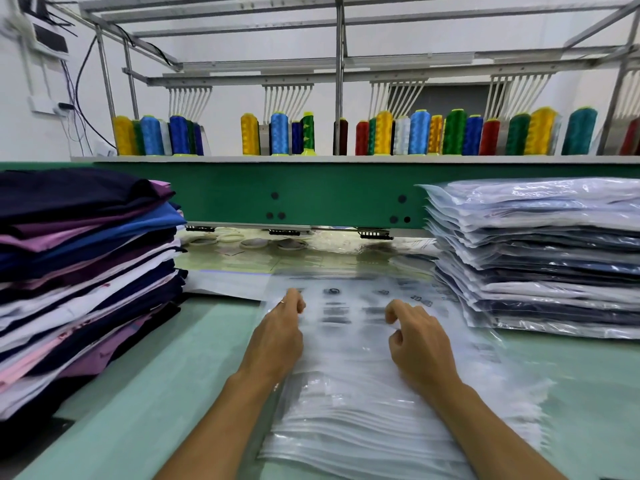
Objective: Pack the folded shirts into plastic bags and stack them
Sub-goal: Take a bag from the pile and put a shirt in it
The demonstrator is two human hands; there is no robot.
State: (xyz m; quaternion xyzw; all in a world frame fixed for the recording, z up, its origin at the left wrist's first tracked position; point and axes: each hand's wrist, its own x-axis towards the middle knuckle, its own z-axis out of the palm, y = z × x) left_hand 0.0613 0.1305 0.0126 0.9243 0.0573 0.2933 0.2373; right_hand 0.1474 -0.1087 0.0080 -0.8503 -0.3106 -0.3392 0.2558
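Two bare forearms reach forward from the bottom edge, side by side, palms down. The left hand (278, 332) has its fingers curled round the left edge of the top bag (346, 306) and wears a ring. The right hand (420, 344) lies further right on the same bag, its forefinger bent and its thumb tucked under, pinching the clear film. The picture is blurred around both hands.

The top bag lies on a pile of empty plastic bags (346, 420) in the middle of a pale green table (194, 358). A tall stack of folded shirts (86, 271) in navy, blue, purple, pink and white stands at the left, near the left hand. A stack of bagged shirts (536, 258) stands at the right, its lower bags touching the pile. Bare tabletop shows between the forearms and the shirt stack. Behind, a green embroidery machine (339, 199) closes the far edge, with coloured thread cones (382, 133) lined along its top.
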